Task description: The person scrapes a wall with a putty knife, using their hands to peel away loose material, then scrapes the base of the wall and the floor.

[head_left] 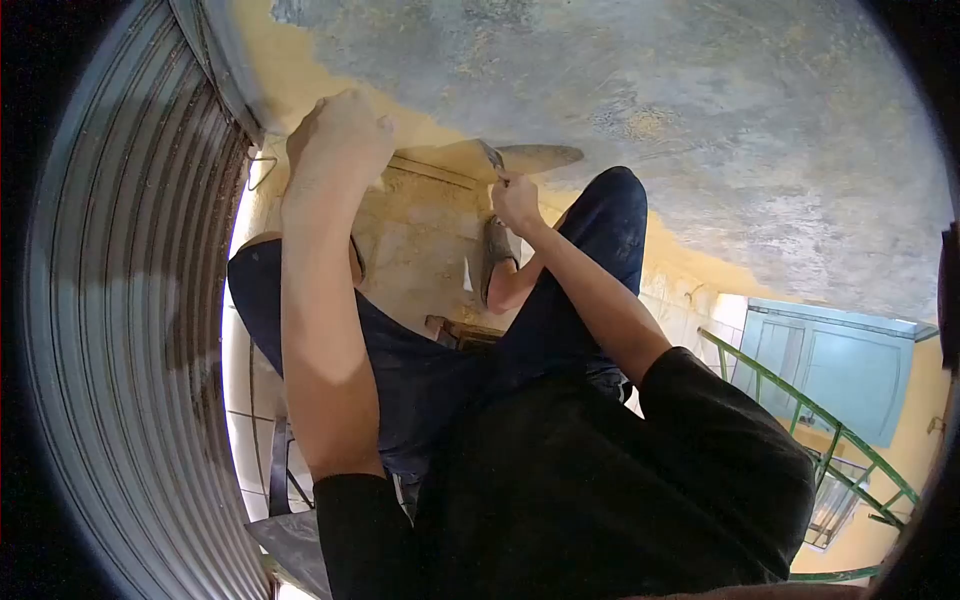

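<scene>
My left hand [340, 130] presses flat against the yellow edge of a plastered surface [620, 80], next to a ribbed metal shutter [130, 300]. My right hand [515, 200] is closed around the handle of a trowel [535, 157], whose blade lies against the border where grey plaster meets the yellow wall. Both bare arms reach out from black short sleeves. Below them I see my dark blue trousers [600, 230] and one shoe [495, 255].
Grey mottled plaster covers most of the upper view. A green metal railing [800, 410] and a light blue door [840, 360] stand at the right. A wooden piece [462, 332] shows between my legs, tiled floor at lower left.
</scene>
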Demonstrator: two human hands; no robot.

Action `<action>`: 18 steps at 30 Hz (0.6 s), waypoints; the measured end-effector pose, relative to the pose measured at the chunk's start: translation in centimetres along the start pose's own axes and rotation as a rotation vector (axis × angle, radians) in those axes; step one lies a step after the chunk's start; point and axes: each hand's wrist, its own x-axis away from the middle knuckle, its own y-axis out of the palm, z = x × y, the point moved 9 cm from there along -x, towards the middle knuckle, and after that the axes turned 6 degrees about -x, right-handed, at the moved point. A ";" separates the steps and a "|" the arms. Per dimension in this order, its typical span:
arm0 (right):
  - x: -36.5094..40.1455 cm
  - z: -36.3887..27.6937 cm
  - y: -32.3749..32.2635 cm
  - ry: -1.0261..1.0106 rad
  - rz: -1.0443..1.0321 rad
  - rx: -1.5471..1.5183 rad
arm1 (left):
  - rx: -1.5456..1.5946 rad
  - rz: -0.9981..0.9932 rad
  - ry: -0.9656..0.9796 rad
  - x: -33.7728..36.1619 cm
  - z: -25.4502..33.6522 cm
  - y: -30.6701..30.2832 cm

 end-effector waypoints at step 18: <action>-1.0 -0.5 1.0 -0.044 0.036 0.001 | -0.046 0.159 0.019 -0.3 -0.9 0.0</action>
